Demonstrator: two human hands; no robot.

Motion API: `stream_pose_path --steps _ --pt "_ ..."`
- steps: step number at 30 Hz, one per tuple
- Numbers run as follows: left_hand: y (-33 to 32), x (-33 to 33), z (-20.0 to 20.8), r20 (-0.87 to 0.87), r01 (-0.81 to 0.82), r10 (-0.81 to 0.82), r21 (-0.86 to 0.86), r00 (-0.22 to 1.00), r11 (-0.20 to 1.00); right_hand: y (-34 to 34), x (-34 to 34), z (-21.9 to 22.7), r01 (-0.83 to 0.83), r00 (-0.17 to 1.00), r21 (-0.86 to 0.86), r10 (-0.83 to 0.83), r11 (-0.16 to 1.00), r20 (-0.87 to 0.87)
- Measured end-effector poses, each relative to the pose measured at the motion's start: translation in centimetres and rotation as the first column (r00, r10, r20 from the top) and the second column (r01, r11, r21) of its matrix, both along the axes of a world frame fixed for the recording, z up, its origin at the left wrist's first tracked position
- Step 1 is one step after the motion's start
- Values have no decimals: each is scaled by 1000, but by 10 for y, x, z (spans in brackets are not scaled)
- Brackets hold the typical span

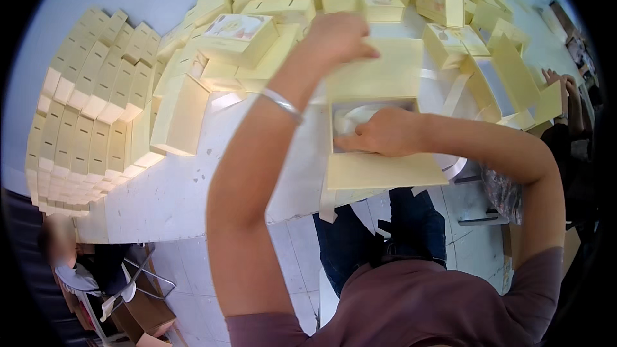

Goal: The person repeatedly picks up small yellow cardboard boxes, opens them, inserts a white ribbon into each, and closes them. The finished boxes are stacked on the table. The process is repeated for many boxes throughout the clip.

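Observation:
An open pale yellow gift box lies before me at the table's front edge, with flaps spread toward and away from me. My right hand reaches into its pale-lined tray, fingers curled low beside a looped white piece, possibly ribbon. What those fingers hold, if anything, is hidden. My left hand is raised over the far flap, bent at the wrist; its thumb points right, and its other fingers are blurred and partly hidden. A white ribbon hangs over the table edge by the box.
Stacked yellow boxes form a tall wall on the left. More boxes with printed lids pile up across the back. An opened box stands at the right, near another person's hands. Someone sits at the lower left.

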State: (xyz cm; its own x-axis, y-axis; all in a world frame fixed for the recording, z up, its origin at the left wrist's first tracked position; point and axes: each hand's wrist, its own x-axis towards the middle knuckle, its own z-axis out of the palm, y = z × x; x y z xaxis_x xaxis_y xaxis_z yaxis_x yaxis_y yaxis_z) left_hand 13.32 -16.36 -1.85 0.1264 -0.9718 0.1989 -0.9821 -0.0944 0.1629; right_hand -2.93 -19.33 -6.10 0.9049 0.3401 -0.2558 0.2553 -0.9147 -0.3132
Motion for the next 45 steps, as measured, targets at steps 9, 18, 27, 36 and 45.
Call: stream_pose_path --steps 9,18,27,36,45 --pt "95 -77 35 -521 -6 -12 -33 853 999 -8 -15 -31 258 899 369 -362 893 246" --pt "99 -86 -20 -780 -171 -210 -374 589 912 -59 -22 10 227 721 935 -692 272 27" --pt "136 -48 -2 -862 -266 42 -109 505 958 -89 -43 17 123 656 992 -752 32 -57" --pt "167 -30 3 -882 -403 205 19 425 915 -98 -60 28 139 609 956 -739 -257 -288" --pt "72 -104 14 -74 -153 142 -690 987 707 -33 -45 89 -448 601 857 -796 -254 79"
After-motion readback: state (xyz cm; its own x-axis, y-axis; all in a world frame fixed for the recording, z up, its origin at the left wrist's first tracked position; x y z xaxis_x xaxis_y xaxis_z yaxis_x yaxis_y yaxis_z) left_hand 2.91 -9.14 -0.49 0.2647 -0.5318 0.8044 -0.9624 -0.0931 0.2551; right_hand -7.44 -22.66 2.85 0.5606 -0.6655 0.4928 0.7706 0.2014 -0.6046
